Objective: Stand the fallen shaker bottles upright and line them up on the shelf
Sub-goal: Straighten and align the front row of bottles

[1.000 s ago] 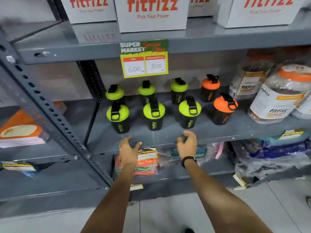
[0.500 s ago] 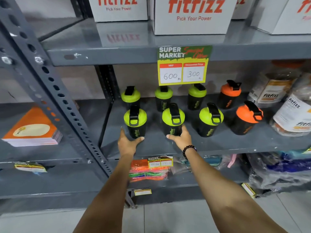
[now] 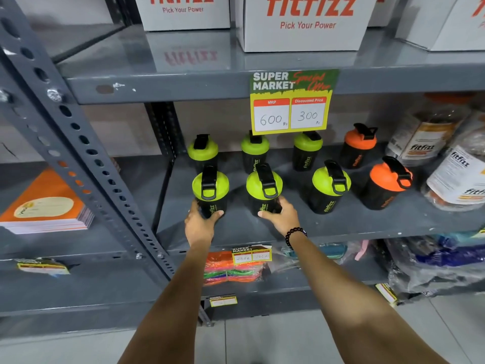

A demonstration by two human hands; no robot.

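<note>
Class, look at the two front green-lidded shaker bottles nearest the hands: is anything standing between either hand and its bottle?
Nothing visible. The left hand already wraps the base of the front-left shaker bottle, and the right hand touches the base of the second front shaker bottle. Both bottles stand upright on the shelf.

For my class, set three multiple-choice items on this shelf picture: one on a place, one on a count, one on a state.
1. Where is the yellow price card?
A. shelf edge above the bottles
B. floor
C. on a bottle

2. How many orange-lidded black shaker bottles stand there?
A. two
B. five
C. none

3. What is the left hand doing?
A. gripping a green-lidded black shaker bottle
B. hanging free
C. holding the card

Key: 1 A, it hangs off the upper shelf's edge. 2 A, both at the rows' right ends. 3 A, fingers wrap its base; the right hand grips its neighbour.
</note>
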